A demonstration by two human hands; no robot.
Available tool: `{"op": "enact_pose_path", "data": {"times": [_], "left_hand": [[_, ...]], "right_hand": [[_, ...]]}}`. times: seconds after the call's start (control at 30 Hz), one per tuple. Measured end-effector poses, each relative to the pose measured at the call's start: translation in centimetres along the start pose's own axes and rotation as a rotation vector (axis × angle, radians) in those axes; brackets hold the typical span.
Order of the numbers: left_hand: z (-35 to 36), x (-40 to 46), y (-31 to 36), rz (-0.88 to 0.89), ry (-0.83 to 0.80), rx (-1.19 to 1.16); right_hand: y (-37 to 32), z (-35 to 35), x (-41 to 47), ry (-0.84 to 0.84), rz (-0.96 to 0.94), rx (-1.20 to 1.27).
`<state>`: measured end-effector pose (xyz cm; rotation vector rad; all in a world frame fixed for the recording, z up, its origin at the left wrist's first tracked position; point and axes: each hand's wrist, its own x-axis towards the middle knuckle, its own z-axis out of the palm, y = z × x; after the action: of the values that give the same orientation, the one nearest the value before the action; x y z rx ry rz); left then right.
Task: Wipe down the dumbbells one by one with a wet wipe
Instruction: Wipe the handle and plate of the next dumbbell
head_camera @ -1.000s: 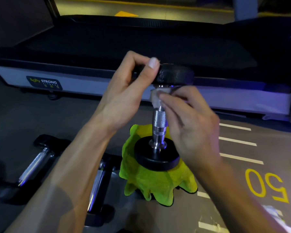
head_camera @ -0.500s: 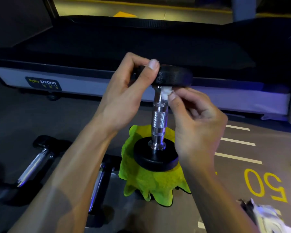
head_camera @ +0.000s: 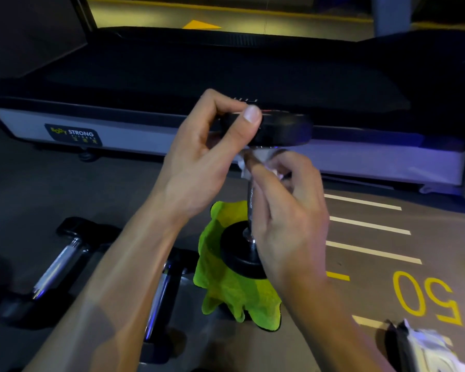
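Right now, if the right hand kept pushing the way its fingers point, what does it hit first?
The right hand pinches the wet wipe against the handle top. Its fingers point up and left, so they would probably meet the dumbbell's top plate first, or the left hand; depth is unclear.

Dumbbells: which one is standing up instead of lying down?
The dumbbell on the green cloth stands upright, both hands on it. The other two dumbbells lie flat on the floor.

We see the upright black-ended chrome dumbbell (head_camera: 253,253) standing on the crumpled green cloth (head_camera: 234,294), two black-ended chrome dumbbells (head_camera: 59,264) left, the long black treadmill (head_camera: 118,76) behind.
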<state>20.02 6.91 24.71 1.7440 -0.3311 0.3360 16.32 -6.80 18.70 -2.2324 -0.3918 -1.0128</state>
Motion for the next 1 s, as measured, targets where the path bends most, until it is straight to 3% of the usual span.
{"op": "enact_pose_path", "data": {"times": [0.23,0.5,0.83,1.0], "left_hand": [[0.1,-0.3,0.1,-0.015,0.009,-0.005],[0.0,0.0,-0.5,-0.032,0.014,-0.03],[0.4,-0.3,-0.2,-0.031,0.024,-0.018],[0.7,-1.2,0.4,-0.027,0.036,0.032]], "right_hand": [[0.5,-0.9,0.3,-0.059,-0.043,0.082],[1.8,-2.7,-3.8,-0.254,0.012,0.191],[1.9,-3.0,-3.8,-0.26,0.028,0.108],[1.2,-4.7,-3.6,-0.431,0.218,0.192]]}}
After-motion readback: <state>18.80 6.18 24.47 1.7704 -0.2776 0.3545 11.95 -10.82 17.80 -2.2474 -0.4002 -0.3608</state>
